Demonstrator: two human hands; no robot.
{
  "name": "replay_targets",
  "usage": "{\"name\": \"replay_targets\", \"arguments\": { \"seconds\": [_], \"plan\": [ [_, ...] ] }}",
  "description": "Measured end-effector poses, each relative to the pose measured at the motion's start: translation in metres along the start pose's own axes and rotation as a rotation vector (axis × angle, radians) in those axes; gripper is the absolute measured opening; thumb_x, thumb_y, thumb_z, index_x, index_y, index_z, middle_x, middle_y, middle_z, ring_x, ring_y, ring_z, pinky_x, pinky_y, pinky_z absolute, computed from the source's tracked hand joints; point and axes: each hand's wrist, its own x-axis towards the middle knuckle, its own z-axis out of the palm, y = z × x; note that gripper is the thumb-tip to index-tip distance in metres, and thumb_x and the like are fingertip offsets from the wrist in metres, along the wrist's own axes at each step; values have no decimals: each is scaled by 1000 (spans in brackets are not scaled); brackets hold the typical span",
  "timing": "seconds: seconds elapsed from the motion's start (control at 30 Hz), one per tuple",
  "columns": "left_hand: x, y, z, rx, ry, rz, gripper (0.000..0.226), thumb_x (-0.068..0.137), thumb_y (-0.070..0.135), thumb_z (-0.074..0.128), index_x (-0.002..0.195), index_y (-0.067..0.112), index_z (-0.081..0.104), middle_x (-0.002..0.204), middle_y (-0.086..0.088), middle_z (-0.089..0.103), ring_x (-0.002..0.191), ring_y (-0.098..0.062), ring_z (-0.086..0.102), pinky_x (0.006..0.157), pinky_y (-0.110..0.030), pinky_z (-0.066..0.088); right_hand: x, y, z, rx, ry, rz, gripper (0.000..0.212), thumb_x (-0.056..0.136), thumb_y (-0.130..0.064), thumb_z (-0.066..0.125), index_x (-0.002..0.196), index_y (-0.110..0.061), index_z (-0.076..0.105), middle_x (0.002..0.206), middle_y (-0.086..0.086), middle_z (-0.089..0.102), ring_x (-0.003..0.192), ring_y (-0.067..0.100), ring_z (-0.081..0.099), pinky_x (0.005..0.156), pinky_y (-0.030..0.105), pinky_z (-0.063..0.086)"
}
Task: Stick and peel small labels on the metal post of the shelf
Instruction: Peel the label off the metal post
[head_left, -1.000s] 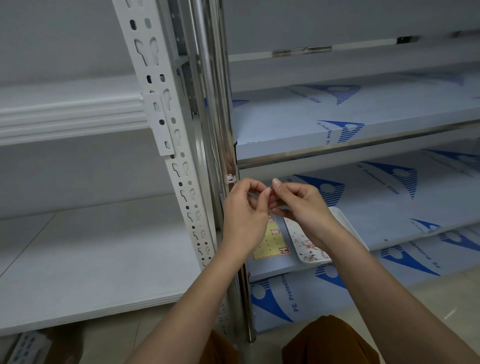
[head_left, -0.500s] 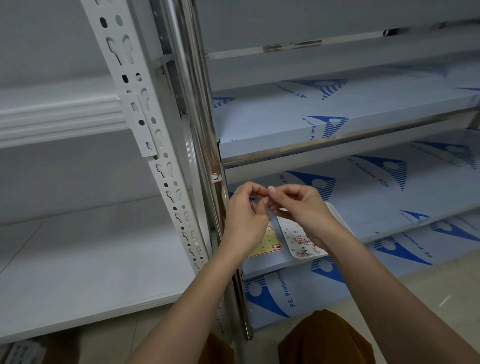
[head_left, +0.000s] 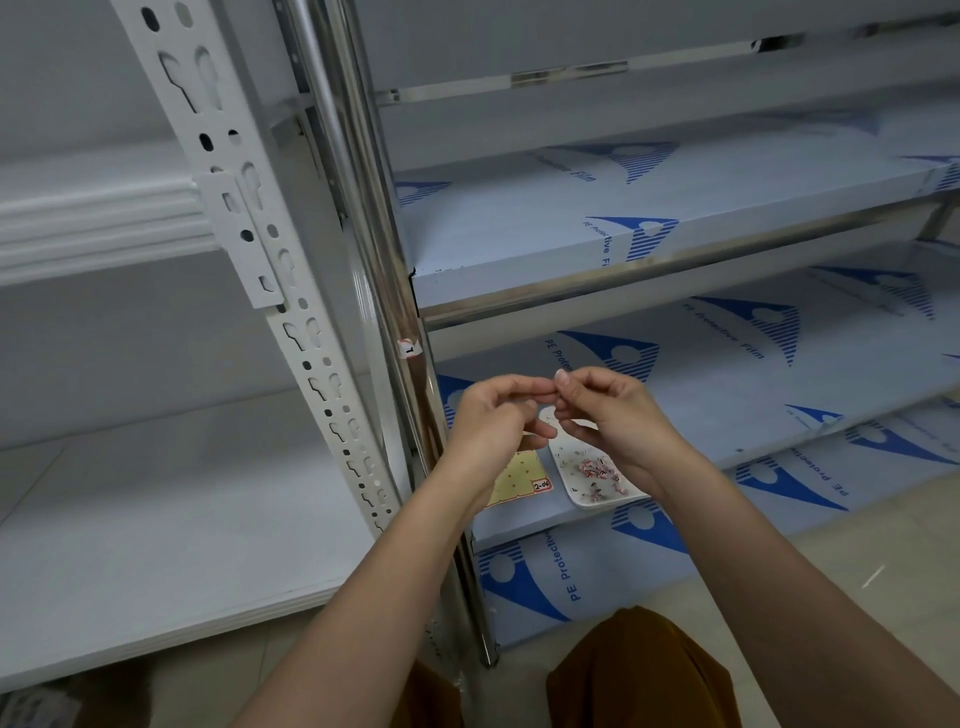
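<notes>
Shiny metal post (head_left: 363, 218), small squarish white label (head_left: 409, 348) on it.

A single head-worn wide-angle view looks forward and steeply down from close range. The shiny metal post (head_left: 363, 218) runs from top centre to bottom centre, film-covered shelves (head_left: 649, 228) fill the right, and the person's forearms enter from the bottom edge.

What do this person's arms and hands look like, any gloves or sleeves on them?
No gloves: the left hand and the right hand are bare, and both forearms are uncovered as far as the picture shows. No rings, watch or bracelets show. Fingernails look short and unpainted.
</notes>
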Motion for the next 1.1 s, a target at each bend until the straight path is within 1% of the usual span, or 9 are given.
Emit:
{"name": "replay_targets", "arguments": {
  "seconds": [0.17, 0.27, 0.37, 0.43, 0.63, 0.8, 0.93, 1.0, 1.1],
  "plan": [
    [4, -6, 10, 38, -28, -33, 31, 95, 0, 46, 112, 14, 68, 106, 1, 71, 71, -13, 65, 67, -23, 53, 6, 7, -8, -17, 125, 44, 15, 90, -25, 64, 82, -13, 68, 72, 0, 64, 71, 9, 60, 79, 26, 54],
    [6, -8, 13, 60, -11, -49, 29, 96, 2, 48, 116, 13, 65, 104, 3, 69, 69, -12, 64, 65, -22, 54, 10, 11, -15, 4, 231, 68, 13, 89, -24, 66, 83, -13, 66, 76, 2, 67, 71, 10, 63, 74, 24, 55],
    [10, -10, 13, 90, 2, -51, 27, 95, 2, 48, 113, 13, 66, 103, 2, 69, 66, -10, 64, 65, -21, 54, 14, 15, -25, -17, 331, 88, 11, 85, -22, 71, 84, -12, 68, 79, 5, 72, 70, 11, 67, 67, 21, 58],
    [12, -11, 13, 100, 6, -54, 27, 95, 2, 48, 110, 14, 67, 102, 1, 68, 65, -9, 63, 64, -20, 54, 16, 18, -31, -36, 370, 97, 10, 83, -19, 73, 82, -10, 69, 79, 7, 72, 68, 12, 68, 66, 21, 58],
    [18, -14, 17, 103, -5, -68, 26, 95, 1, 48, 105, 15, 68, 103, -2, 68, 65, -10, 63, 64, -20, 54, 26, 25, -43, -114, 449, 120, 10, 87, -16, 68, 86, -6, 69, 79, 8, 72, 69, 14, 67, 71, 26, 59],
    [23, -19, 19, 120, -23, -70, 27, 95, 1, 47, 102, 17, 68, 103, -3, 69, 65, -11, 63, 64, -21, 54, 32, 32, -48, -157, 463, 148, 9, 87, -12, 65, 80, -7, 68, 78, 10, 72, 67, 16, 67, 66, 25, 58],
    [27, -21, 20, 136, -32, -80, 26, 96, 2, 47, 106, 15, 68, 103, -3, 68, 66, -11, 63, 64, -20, 55, 37, 39, -53, -183, 469, 179, 9, 87, -6, 64, 81, -6, 69, 78, 10, 72, 69, 18, 68, 71, 28, 58],
    [29, -22, 20, 135, -34, -85, 27, 96, 2, 47, 106, 15, 68, 104, -3, 68, 66, -11, 63, 64, -20, 55, 39, 43, -55, -194, 471, 181, 6, 85, -2, 66, 87, -3, 71, 79, 10, 72, 72, 19, 68, 73, 29, 58],
    [32, -25, 20, 135, -36, -90, 26, 96, 2, 47, 106, 14, 68, 104, -3, 68, 64, -10, 63, 65, -19, 55, 41, 47, -55, -207, 480, 170, 12, 79, -3, 74, 91, -4, 71, 81, 8, 71, 75, 20, 69, 73, 30, 58]
  ]
}}
